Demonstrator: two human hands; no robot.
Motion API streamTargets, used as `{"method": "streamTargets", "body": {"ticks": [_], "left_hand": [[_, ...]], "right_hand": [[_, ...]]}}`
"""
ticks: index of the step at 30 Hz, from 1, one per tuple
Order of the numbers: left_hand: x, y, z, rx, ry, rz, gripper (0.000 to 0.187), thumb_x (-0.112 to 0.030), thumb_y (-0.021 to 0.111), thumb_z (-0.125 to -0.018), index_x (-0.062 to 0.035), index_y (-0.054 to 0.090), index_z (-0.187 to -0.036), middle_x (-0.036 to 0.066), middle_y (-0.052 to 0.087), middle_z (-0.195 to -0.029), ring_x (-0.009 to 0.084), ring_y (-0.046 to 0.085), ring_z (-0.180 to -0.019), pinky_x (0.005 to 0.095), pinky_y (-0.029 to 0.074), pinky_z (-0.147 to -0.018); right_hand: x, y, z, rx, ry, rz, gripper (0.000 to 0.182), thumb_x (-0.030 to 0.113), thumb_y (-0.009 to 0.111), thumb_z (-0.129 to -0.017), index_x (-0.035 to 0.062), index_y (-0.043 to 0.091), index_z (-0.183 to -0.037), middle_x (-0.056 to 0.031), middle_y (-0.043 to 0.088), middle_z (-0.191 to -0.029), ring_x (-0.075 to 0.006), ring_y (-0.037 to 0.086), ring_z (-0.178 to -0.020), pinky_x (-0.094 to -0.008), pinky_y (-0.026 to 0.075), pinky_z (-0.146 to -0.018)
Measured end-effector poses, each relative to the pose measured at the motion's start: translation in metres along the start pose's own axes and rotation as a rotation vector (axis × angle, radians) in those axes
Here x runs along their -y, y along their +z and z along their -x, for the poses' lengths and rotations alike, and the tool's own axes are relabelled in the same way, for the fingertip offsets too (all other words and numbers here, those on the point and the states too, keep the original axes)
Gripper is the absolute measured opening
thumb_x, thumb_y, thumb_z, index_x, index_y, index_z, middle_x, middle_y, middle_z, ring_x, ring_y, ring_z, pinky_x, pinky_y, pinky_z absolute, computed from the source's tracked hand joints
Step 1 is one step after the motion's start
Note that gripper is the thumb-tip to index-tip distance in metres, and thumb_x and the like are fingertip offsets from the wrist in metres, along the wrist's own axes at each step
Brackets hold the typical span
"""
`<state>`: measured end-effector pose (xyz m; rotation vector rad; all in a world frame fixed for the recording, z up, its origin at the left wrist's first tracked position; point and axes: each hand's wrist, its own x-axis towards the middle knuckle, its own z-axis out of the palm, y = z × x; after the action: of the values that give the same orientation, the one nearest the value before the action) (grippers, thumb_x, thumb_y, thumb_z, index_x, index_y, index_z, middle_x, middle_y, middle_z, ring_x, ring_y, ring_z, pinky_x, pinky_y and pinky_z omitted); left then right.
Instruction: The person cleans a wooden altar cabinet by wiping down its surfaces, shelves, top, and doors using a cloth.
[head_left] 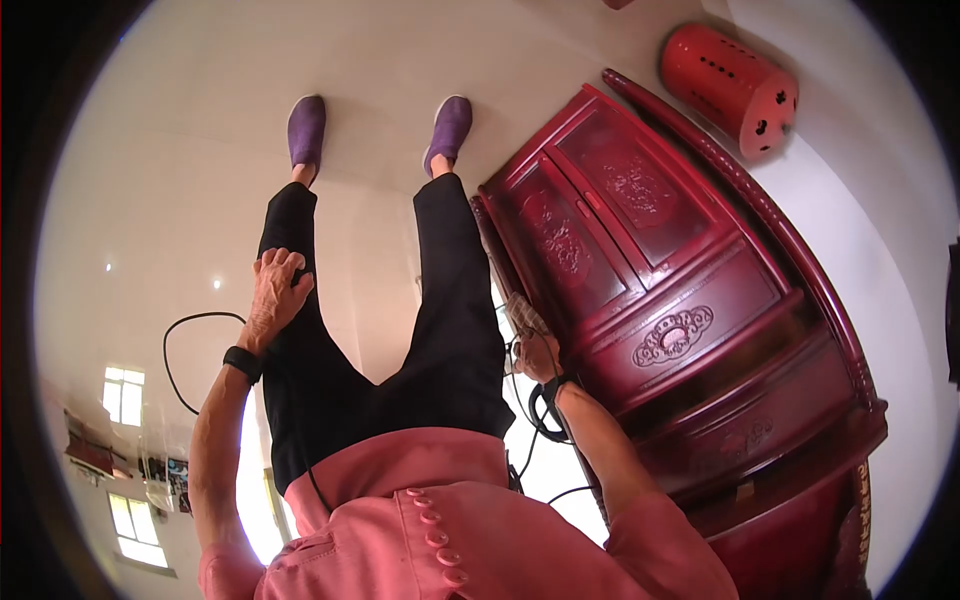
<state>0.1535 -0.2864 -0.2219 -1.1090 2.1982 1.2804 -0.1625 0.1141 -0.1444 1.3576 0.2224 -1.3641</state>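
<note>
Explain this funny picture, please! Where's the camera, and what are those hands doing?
There's no machine working here, just a person with two bare hands. The camera sits on their head and looks down, so you see their pink shirt, black trousers and purple shoes on the pale floor. The left hand rests on the trousers. The right hand seems to hold a greyish cloth beside a dark red cabinet. Past the cabinet is a red drum with holes.
</note>
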Motion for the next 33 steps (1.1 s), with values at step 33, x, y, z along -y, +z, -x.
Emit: {"method": "streamTargets", "body": {"ticks": [33], "left_hand": [[-0.020, -0.001, -0.023, 0.151, 0.012, -0.252, 0.024, -0.011, 0.065, -0.069, -0.0073, 0.053, -0.089, 0.008, 0.052, -0.088, 0.0297, 0.049, -0.096, 0.0440, 0.033, -0.086]], "right_hand": [[0.077, -0.062, -0.155, -0.676, -0.088, 3.257, 0.011, 0.023, 0.059, -0.079, 0.0132, 0.065, -0.080, -0.0037, 0.060, -0.086, -0.0200, 0.058, -0.084, -0.0369, 0.047, -0.062]]}}
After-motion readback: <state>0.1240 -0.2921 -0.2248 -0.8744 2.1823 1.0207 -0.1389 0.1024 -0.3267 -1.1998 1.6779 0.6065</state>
